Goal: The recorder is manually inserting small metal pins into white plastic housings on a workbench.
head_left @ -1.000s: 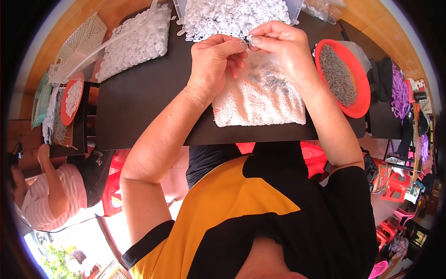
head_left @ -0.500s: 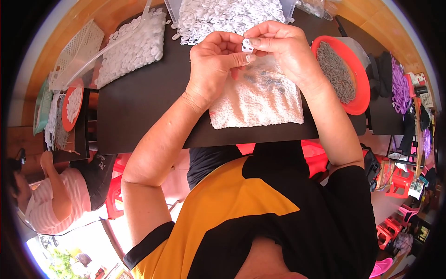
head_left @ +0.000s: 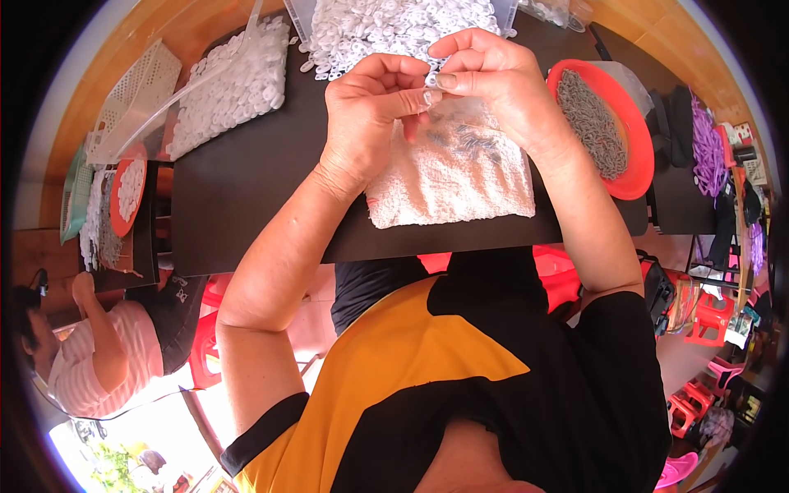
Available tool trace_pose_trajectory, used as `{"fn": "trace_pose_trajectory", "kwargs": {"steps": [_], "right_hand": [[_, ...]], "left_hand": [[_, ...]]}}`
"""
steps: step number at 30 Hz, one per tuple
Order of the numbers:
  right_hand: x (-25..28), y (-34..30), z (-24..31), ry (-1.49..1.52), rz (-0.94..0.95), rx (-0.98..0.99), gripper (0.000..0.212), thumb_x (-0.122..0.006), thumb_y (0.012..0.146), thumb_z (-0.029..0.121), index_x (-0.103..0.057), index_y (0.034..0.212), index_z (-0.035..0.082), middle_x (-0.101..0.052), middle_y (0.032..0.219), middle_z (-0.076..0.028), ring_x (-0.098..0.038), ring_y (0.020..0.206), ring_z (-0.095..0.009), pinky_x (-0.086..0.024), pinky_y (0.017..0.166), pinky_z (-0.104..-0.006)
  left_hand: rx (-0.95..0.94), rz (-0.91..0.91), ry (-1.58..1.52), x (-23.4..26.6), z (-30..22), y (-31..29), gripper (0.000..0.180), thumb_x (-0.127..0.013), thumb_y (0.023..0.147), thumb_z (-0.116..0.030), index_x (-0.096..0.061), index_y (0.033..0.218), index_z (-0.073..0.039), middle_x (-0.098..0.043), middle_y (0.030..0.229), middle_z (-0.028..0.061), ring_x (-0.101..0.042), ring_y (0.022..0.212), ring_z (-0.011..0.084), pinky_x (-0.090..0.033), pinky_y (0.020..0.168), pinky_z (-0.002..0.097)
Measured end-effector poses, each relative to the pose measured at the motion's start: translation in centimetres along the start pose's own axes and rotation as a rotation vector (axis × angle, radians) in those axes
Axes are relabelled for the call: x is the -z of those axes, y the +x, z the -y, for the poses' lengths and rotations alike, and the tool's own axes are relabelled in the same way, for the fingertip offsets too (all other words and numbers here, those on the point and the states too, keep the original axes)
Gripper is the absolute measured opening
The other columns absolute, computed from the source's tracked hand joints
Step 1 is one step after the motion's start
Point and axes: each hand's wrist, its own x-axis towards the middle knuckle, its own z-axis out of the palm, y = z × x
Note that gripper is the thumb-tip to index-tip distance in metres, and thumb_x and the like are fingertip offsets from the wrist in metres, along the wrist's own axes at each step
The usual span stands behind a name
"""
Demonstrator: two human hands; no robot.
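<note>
My left hand and my right hand meet above the far edge of a pale towel. Pinched between their thumbs and fingertips is a small white plastic piece, mostly covered by the fingers. Some slim grey pieces lie on the towel under my right wrist. Just beyond the hands, a clear bin holds a heap of white oval plastic pieces, some spilling onto the table.
A bag of white pieces lies left on the dark table. At right sits a red plate of slim grey pieces. Baskets stand far left, near another person. Purple strands hang at right.
Both hands have shifted slightly, the left one a little to the left. The white piece has turned between the fingertips, and less of it shows.
</note>
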Motion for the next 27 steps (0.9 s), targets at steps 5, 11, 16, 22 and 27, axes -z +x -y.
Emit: {"fn": "trace_pose_trajectory", "kwargs": {"steps": [5,11,16,22,27], "right_hand": [[-0.34,0.01,0.19,0.006,0.055,0.016,0.027,-0.063,0.083,0.000,-0.059,0.109,-0.003,-0.068,0.084,-0.006,-0.063,0.084,-0.010,-0.048,0.079,-0.0236],[0.01,0.00,0.21,0.041,0.052,0.032,0.029,-0.065,0.083,0.002,-0.058,0.111,-0.004,-0.067,0.083,-0.006,-0.063,0.080,-0.010,-0.048,0.078,-0.0236],[-0.29,-0.08,0.23,0.010,0.064,0.006,0.027,-0.064,0.085,0.007,-0.059,0.110,-0.003,-0.067,0.081,-0.005,-0.063,0.078,-0.010,-0.048,0.075,-0.0246],[0.15,-0.22,0.08,0.025,0.101,-0.137,0.017,-0.062,0.090,0.019,-0.065,0.089,0.002,-0.064,0.075,-0.003,-0.061,0.072,-0.010,-0.045,0.068,-0.0232],[-0.18,-0.36,0.31,-0.022,0.111,-0.141,0.022,-0.062,0.091,0.022,-0.066,0.080,0.003,-0.062,0.071,-0.002,-0.059,0.068,-0.009,-0.042,0.064,-0.0230]], "left_hand": [[-0.038,0.037,0.093,0.48,-0.07,-0.06,0.021,-0.067,0.084,0.005,-0.061,0.104,0.006,-0.067,0.087,0.0113,-0.061,0.066,0.0134,-0.046,0.052,0.0235],[-0.117,0.048,0.167,-0.28,0.12,-0.26,0.024,-0.072,0.078,0.008,-0.063,0.101,0.006,-0.067,0.086,0.0095,-0.061,0.069,0.0104,-0.046,0.052,0.0215],[-0.138,0.058,0.228,-0.03,0.04,-0.50,0.026,-0.073,0.077,0.009,-0.063,0.101,0.005,-0.067,0.085,0.0087,-0.062,0.070,0.0094,-0.045,0.050,0.0202],[-0.151,0.035,0.238,-0.05,-0.08,-0.45,0.026,-0.073,0.077,0.008,-0.063,0.101,0.005,-0.068,0.084,0.0085,-0.063,0.070,0.0100,-0.045,0.049,0.0202],[-0.164,0.049,0.241,-0.02,-0.03,-0.50,0.027,-0.075,0.077,0.005,-0.063,0.101,0.004,-0.068,0.084,0.0073,-0.063,0.072,0.0090,-0.045,0.051,0.0194]]}}
